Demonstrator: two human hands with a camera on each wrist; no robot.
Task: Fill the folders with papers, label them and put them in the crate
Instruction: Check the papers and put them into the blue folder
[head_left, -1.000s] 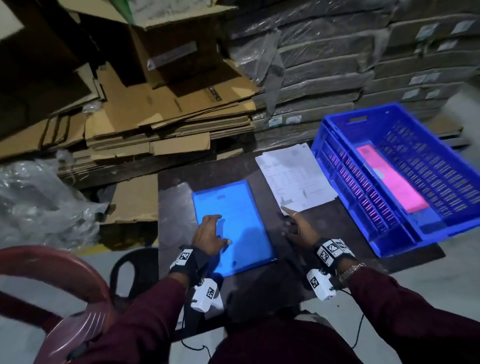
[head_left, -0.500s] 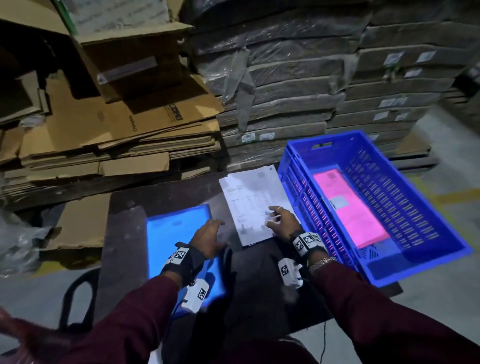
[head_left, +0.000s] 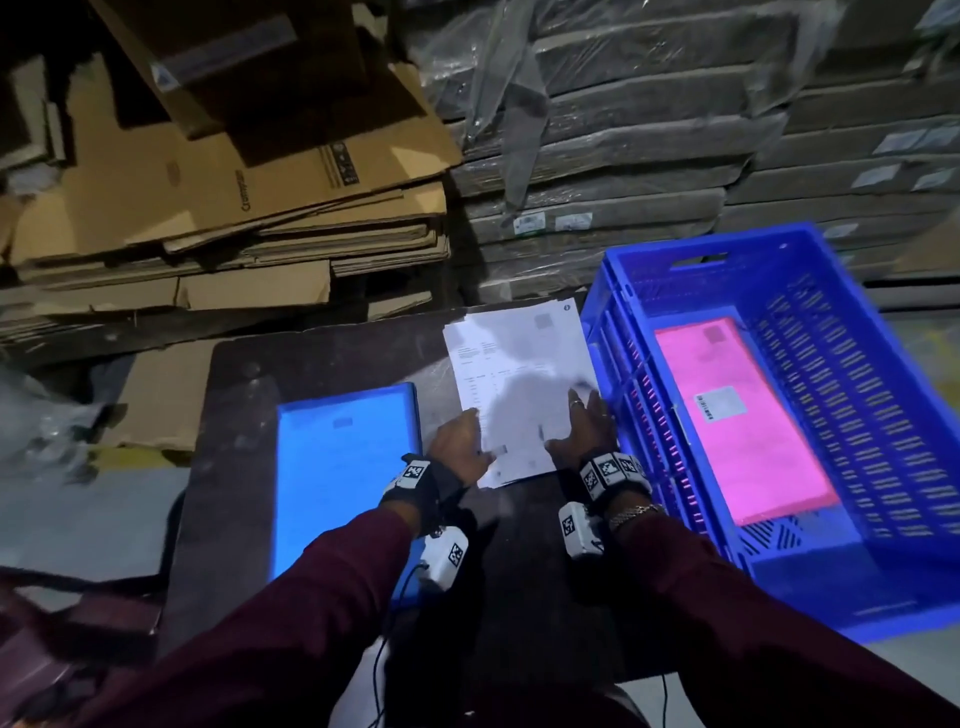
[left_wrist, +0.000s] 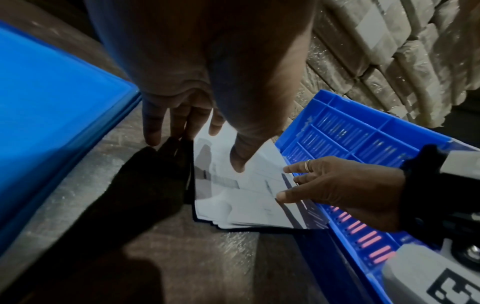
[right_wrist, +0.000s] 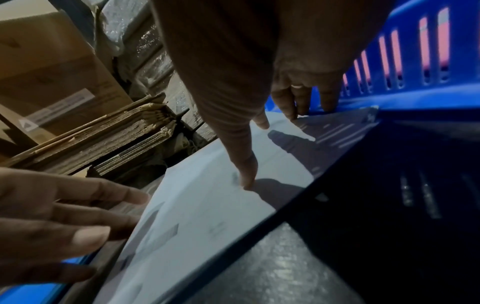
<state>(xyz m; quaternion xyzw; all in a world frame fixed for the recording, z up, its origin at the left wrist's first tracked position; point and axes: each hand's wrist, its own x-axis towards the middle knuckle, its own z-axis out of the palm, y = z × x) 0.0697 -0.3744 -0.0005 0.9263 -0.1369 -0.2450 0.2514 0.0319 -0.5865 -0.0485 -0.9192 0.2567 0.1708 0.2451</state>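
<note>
A stack of printed white papers (head_left: 519, 374) lies on the dark table (head_left: 322, 364), between a blue folder (head_left: 343, 483) and a blue crate (head_left: 810, 291). A pink labelled folder (head_left: 737, 421) lies flat inside the crate. My left hand (head_left: 467, 441) is at the stack's left edge, its thumb (left_wrist: 237, 162) resting on the top sheet and its fingers (left_wrist: 166, 123) straight beside the papers (left_wrist: 246, 197). My right hand (head_left: 576, 431) is at the stack's right edge against the crate wall (right_wrist: 415, 96), its thumb (right_wrist: 246, 174) pressing the paper (right_wrist: 207, 216). Neither hand holds anything.
Flattened cardboard boxes (head_left: 234, 208) are piled behind the table at the left. Wrapped flat packs (head_left: 649, 156) are stacked behind at the right. Crumpled clear plastic (head_left: 36, 415) lies at the far left. The crate hangs over the table's right side.
My left hand left the blue folder and moved right to the paper stack's left edge. My right hand shifted to the stack's right edge. The view swung to the right.
</note>
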